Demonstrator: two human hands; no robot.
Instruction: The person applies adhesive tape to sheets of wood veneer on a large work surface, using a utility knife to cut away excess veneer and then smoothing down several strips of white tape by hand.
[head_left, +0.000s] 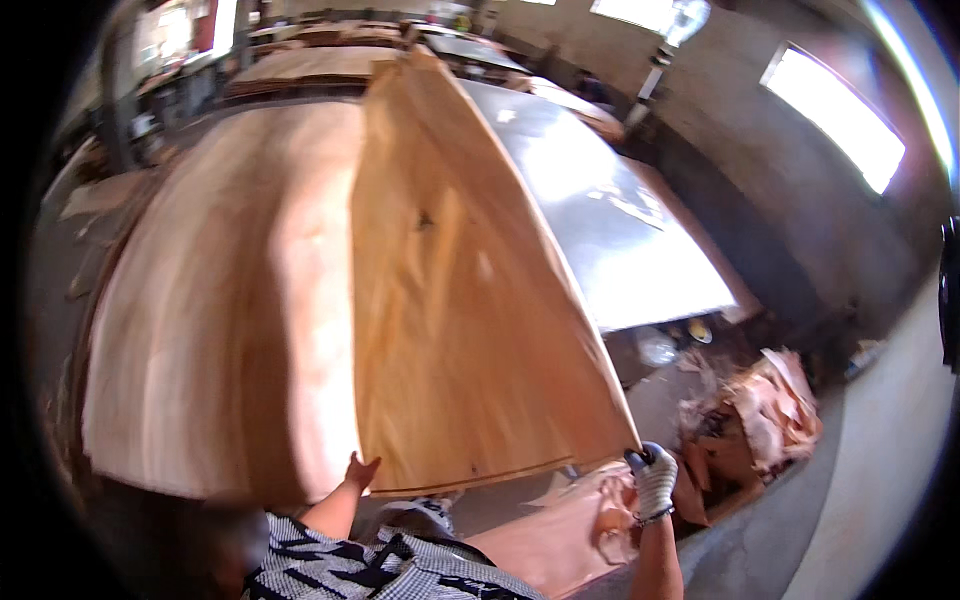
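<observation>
A long tan wood veneer sheet (pixel 480 350) with a dark knot slants up toward the far end. My right hand (pixel 655 482), in a white glove with dark fingertips, is closed on its near right corner. Bare, my left hand (pixel 361 473) is by the sheet's near left corner, thumb and fingers apart; whether it touches the edge cannot be made out. Left of that sheet, a paler, wavy veneer sheet (pixel 200 300) covers a wide stack. Both forearms come up from the lower edge, the left one in a black-and-white patterned sleeve.
A shiny metal-topped surface (pixel 620 270) lies to the right. Torn veneer scraps (pixel 760 420) are heaped on the floor at the near right, with pinkish sheets (pixel 560 540) closer in. More veneer stacks (pixel 310 68) stand farther back. A wall (pixel 740 120) with windows runs along the right.
</observation>
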